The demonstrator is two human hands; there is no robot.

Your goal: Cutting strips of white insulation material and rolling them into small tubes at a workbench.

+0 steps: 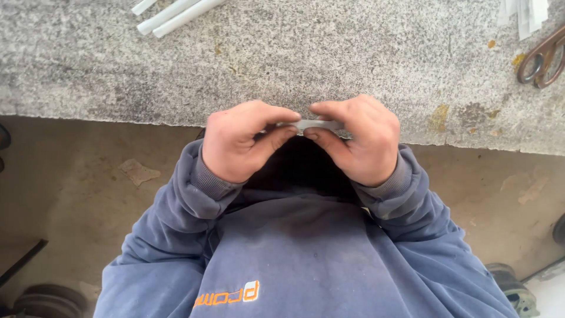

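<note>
- The left hand (238, 141) and the right hand (359, 138) meet at the middle of the frame, just over the near edge of the grey stone table (294, 53).
- Between them they hold a small flat white strip (315, 125), lying level; only its middle shows between the fingertips.
- Left grip: thumb and forefinger pinched narrow on the strip's left end, the other fingers curled in under.
- Right grip: thumb and forefinger closed on the strip's right end in the same way.
- At the upper left of the frame, white tubes (176, 15) lie side by side on the table, slanted and cut off by the top edge.
- At the upper right corner lies a bundle of white strips (524, 15), partly out of frame.
- Just below that bundle, at the right edge, rest scissors (541, 59) with brown handles.
- Yellowish stains mark the table on its right side.
- A blue sweatshirt (306, 265) fills the lower middle of the frame, with an orange and white printed logo (226, 294) at the bottom.
</note>
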